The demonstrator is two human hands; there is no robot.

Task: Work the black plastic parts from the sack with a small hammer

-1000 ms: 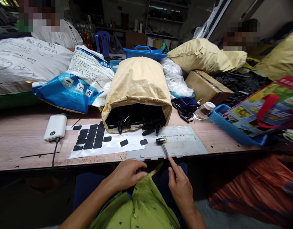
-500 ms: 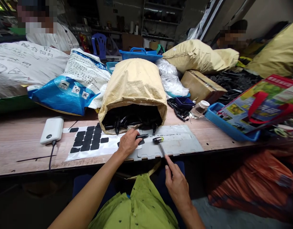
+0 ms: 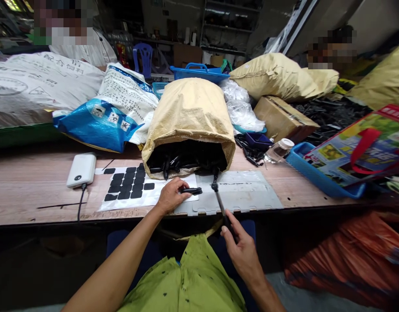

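A: Grip status?

B: Left hand (image 3: 169, 196) is closed on a small black plastic part (image 3: 191, 190), thumb and fingers clamping its near end and pressing it flat on the grey metal plate (image 3: 251, 197) at the table edge. Right hand (image 3: 241, 249) is wrapped around the handle of a small hammer (image 3: 218, 201). The head is raised just above the plate, right beside the part's far end and not touching it.

A: Where's the part relative to the rest?

B: At the left end of the plate, just in front of the mouth of the tan sack (image 3: 189, 117). The sack lies on its side, open toward the person, with many more of the same black parts inside. Left of the hand is a white sheet of black sticky pads (image 3: 129, 187). Most pad positions are filled, a few on the right side look bare.

A: Progress?

B: My read: one part positioned for a tap, strike not yet landed. No pile of finished parts in view, so I can't count what's done. The sack looks well stocked, so plenty left.

A: Anything else on the bench?

B: A white power bank (image 3: 81, 170) with its cable at left, a blue tray (image 3: 319, 175) holding a printed bag at right, a small clear bottle (image 3: 279, 150) near it. Two other people sit beyond the sacks, hands not in view.
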